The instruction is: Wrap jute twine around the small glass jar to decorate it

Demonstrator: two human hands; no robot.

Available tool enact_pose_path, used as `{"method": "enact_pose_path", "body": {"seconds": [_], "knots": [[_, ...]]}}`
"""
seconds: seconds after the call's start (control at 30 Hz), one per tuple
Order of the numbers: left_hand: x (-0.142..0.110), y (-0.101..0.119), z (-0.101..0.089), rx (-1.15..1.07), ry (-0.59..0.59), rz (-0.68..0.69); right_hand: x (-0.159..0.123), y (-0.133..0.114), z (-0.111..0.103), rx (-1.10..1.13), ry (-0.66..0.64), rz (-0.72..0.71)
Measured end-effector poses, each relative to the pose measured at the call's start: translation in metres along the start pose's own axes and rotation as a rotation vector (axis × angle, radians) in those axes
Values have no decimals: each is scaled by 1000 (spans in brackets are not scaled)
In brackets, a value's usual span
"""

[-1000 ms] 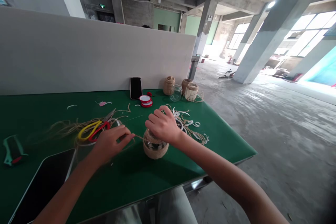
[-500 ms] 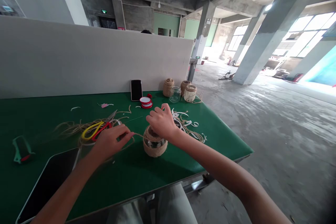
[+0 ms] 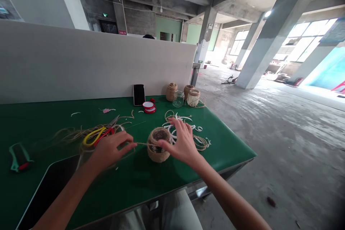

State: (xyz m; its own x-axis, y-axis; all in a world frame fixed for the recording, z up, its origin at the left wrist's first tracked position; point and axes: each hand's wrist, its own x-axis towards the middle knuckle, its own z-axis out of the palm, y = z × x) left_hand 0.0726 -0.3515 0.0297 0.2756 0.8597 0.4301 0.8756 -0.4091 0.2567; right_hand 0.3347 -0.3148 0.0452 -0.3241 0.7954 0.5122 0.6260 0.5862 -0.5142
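Observation:
A glass jar wrapped in jute twine (image 3: 158, 147) stands on the green table (image 3: 140, 179), its open mouth showing at the top. My right hand (image 3: 182, 142) is beside it with the fingers spread, the fingertips at the jar's right side. My left hand (image 3: 111, 148) is left of the jar, pinching a strand of jute twine (image 3: 141, 143) that runs across to the jar. Just behind that hand lie yellow-and-red-handled scissors (image 3: 97, 136) on a loose tangle of twine (image 3: 72, 136).
White paper strips (image 3: 180, 125) lie behind the jar. A phone (image 3: 139, 95), red-and-white ribbon roll (image 3: 149, 107), twine spools (image 3: 171, 92) and a glass jar (image 3: 178, 99) stand along the white partition (image 3: 94, 61). A tablet (image 3: 51, 187) lies front left; the table edge (image 3: 229, 169) drops to a concrete floor.
My right hand has lifted off the top of the jar and moved to its right side, fingers spreading. The jar's mouth now shows. My left hand stays nearly still.

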Motion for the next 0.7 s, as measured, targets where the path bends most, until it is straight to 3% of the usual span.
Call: {"method": "enact_pose_path", "body": {"seconds": [0.13,0.47,0.7], "knots": [[-1,1,0,58,54,45,-21,0,15,-77,-25,39],[-4,-1,-2,86,79,-10,-16,-1,27,-27,-43,47],[-1,-4,-2,-22,17,-126,1,19,21,194,-248,-57]]}}
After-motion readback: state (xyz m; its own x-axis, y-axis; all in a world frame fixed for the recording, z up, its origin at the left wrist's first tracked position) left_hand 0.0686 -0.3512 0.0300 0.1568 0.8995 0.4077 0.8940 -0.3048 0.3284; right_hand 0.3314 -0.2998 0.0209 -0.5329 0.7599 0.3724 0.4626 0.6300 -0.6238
